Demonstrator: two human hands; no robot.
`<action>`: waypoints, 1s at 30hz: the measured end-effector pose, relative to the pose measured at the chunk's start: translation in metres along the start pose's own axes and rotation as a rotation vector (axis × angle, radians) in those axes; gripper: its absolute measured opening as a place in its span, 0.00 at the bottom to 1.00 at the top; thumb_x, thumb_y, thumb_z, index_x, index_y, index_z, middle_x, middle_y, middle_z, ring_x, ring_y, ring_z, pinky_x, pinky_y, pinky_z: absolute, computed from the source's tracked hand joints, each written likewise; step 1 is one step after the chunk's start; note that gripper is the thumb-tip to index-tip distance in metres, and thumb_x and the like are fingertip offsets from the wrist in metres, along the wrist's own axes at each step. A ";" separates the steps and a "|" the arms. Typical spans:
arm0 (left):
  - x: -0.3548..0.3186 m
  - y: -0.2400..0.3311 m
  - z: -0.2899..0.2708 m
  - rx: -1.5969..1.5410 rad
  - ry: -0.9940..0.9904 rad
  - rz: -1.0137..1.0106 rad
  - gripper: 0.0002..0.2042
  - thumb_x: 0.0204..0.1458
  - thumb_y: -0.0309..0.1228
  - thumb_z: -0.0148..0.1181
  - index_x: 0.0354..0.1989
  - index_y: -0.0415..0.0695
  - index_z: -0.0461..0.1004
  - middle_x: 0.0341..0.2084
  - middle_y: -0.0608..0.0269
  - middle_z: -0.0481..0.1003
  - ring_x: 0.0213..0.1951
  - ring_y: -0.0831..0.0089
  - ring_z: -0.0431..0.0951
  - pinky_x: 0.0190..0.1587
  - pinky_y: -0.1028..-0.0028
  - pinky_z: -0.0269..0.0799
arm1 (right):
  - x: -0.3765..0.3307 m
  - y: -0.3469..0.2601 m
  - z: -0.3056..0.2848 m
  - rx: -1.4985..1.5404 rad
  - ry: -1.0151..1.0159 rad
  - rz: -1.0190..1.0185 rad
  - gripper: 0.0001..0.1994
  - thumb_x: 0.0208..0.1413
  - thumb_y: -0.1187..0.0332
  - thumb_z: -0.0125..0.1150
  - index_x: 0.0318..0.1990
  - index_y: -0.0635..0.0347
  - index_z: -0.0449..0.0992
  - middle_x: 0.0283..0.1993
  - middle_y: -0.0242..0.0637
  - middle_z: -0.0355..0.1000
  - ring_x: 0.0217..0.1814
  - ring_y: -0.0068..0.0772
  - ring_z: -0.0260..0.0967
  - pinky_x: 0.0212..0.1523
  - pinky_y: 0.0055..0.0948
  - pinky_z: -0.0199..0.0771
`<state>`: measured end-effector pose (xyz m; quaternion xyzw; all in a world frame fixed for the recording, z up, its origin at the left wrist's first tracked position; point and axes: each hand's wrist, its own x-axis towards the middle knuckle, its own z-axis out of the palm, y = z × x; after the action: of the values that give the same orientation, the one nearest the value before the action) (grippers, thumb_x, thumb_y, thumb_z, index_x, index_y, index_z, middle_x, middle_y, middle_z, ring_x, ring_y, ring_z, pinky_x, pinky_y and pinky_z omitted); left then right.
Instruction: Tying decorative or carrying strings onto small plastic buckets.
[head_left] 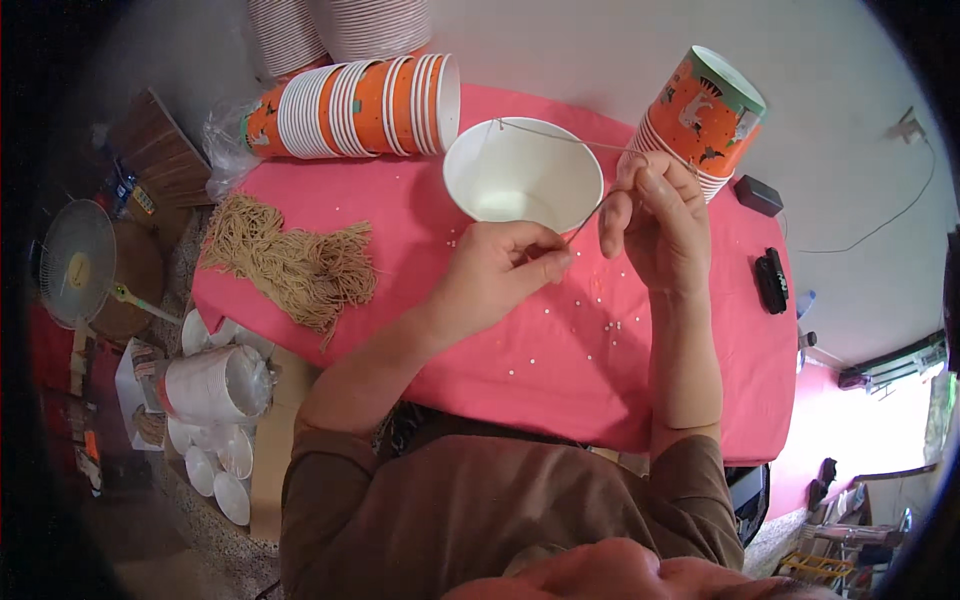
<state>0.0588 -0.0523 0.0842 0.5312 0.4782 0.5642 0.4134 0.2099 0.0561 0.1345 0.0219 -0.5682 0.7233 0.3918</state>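
A paper bucket (522,170), white inside, stands upright with its mouth toward me. A thin tan cord (570,139) runs from the bucket's far rim across its mouth to my right hand. My right hand (668,215) is raised at the bucket's right side, thumb and fingers pinched on the cord. Just in front of the near rim, my left hand (510,268) pinches the cord's lower stretch, which spans the short gap between both hands. My fingers hide the cord's end. A loose bundle of tan cords (290,262) lies to the left.
A nested stack of orange buckets (370,108) lies at the back left; another stack (705,110) stands upside down at the back right. Small white bits (589,357) dot the pink tablecloth (480,372). A black box (758,195) and a black object (771,281) sit at the right edge.
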 end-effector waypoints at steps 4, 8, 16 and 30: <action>-0.008 0.002 -0.012 -0.018 0.013 -0.066 0.07 0.56 0.27 0.58 0.36 0.35 0.76 0.26 0.67 0.76 0.25 0.84 0.73 0.29 0.83 0.69 | 0.005 0.000 -0.011 0.044 0.036 -0.049 0.10 0.63 0.68 0.50 0.37 0.66 0.72 0.23 0.41 0.72 0.20 0.31 0.70 0.21 0.26 0.71; -0.011 0.005 -0.024 -0.015 0.000 -0.068 0.07 0.57 0.28 0.57 0.35 0.36 0.75 0.25 0.67 0.76 0.22 0.86 0.71 0.25 0.84 0.67 | 0.011 0.006 -0.018 -0.910 0.257 -0.040 0.11 0.60 0.66 0.55 0.32 0.66 0.75 0.23 0.36 0.74 0.21 0.28 0.70 0.23 0.27 0.68; -0.008 -0.003 -0.014 0.176 0.069 0.133 0.06 0.57 0.26 0.56 0.36 0.35 0.75 0.23 0.65 0.76 0.23 0.84 0.71 0.25 0.80 0.67 | -0.012 0.008 0.016 -0.773 -0.101 0.117 0.13 0.58 0.77 0.54 0.51 0.66 0.71 0.43 0.33 0.74 0.29 0.14 0.66 0.27 0.18 0.67; -0.006 -0.002 -0.020 0.570 0.256 0.455 0.07 0.51 0.23 0.60 0.39 0.38 0.74 0.31 0.59 0.75 0.30 0.66 0.79 0.31 0.72 0.74 | -0.005 0.004 -0.008 -1.187 -0.104 -0.009 0.03 0.52 0.81 0.58 0.34 0.66 0.76 0.31 0.31 0.72 0.33 0.19 0.70 0.32 0.20 0.70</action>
<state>0.0399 -0.0599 0.0817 0.6426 0.5335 0.5476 0.0501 0.2143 0.0595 0.1258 -0.1630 -0.8938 0.2783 0.3116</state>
